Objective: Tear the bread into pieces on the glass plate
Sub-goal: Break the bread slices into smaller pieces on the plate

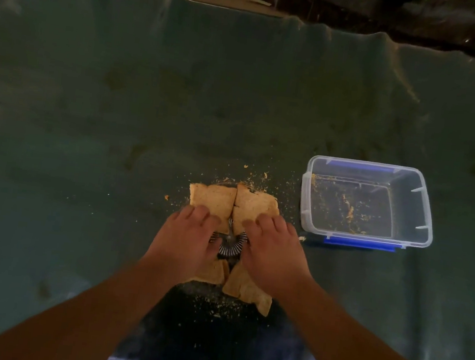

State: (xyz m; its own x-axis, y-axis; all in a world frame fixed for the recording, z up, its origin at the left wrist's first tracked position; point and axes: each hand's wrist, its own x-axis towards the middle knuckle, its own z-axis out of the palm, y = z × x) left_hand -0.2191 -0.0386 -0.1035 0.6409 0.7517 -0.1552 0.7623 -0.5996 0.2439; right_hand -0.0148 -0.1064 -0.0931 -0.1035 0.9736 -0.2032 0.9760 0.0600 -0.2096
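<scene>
Brown bread lies torn on a ribbed glass plate (230, 248), of which only a patch shows between my hands. The far left piece (212, 201) and the far right piece (252, 206) are split by a narrow gap. My left hand (186, 237) grips the near edge of the left piece. My right hand (274, 250) grips the near edge of the right piece. Two more bread pieces (215, 272) (247, 289) lie nearer me, partly hidden under my wrists.
A clear plastic container (368, 202) with blue clips and crumbs inside stands to the right. Crumbs (225, 304) are scattered on the dark green cloth (117, 136) around the plate. The cloth's far edge runs along the top.
</scene>
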